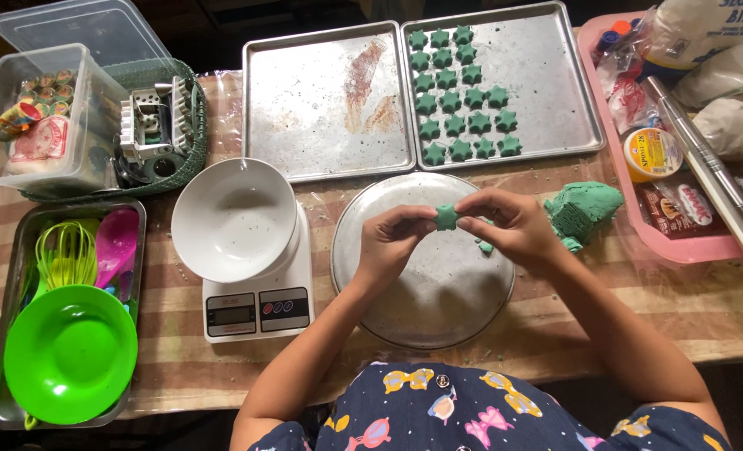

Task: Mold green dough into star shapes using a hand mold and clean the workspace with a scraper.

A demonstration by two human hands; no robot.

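Both my hands meet over a round metal plate [413,309] at the table's middle. My left hand [392,242] and my right hand [509,224] pinch a small green piece of dough [446,217] between their fingertips. A few green crumbs [486,247] lie under my right hand. To the right lies a lump of green dough [584,210]. Behind the plate, a baking tray [555,75] carries several green star-shaped dough pieces [459,92] in rows on its left half.
A second baking tray [304,108] sits left of the first, smeared. A white bowl [233,219] stands on a kitchen scale [258,309]. At left are a green plate [71,355], whisk and spoon in a metal tray, plastic boxes and a basket. A pink tray [680,242] with packets and a rolling pin [710,171] is at right.
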